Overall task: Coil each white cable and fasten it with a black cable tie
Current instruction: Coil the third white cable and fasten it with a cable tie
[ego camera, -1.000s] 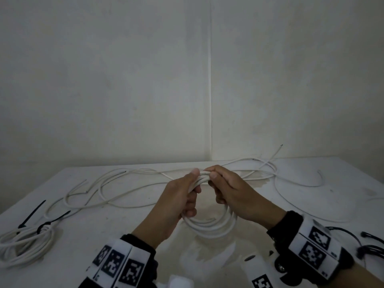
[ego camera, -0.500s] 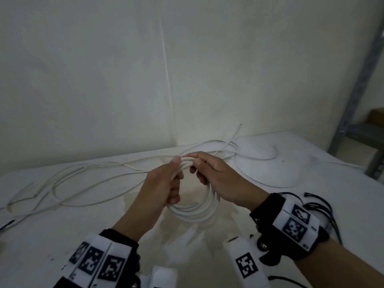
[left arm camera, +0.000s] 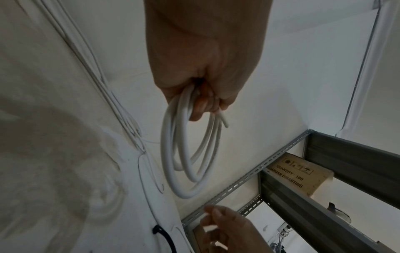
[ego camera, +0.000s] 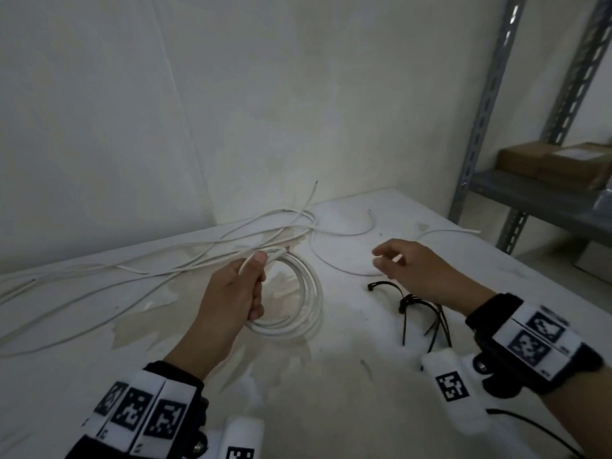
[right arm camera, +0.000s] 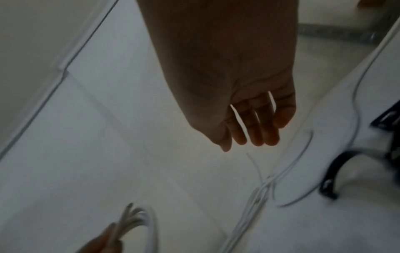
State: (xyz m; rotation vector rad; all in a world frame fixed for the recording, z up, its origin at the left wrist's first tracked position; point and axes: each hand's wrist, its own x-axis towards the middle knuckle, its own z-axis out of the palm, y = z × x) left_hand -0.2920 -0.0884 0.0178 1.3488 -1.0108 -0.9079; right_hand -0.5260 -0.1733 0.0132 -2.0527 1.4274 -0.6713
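My left hand grips a coiled white cable just above the white table; the coil's loops hang below the fist and one cut end sticks out past the fingers. My right hand hovers to the right of the coil, fingers spread and relaxed, holding nothing. Just beneath its wrist lies a bunch of black cable ties. Loose white cables trail across the table behind and to the left.
A wall runs along the table's far edge. A grey metal shelf rack stands off the right side, with a brown cardboard box on it. Another loose white cable curves in front of the right hand.
My right hand has let go of the coil and moved right, above the black cable ties. The left hand keeps the coil alone. The view has swung to the right.
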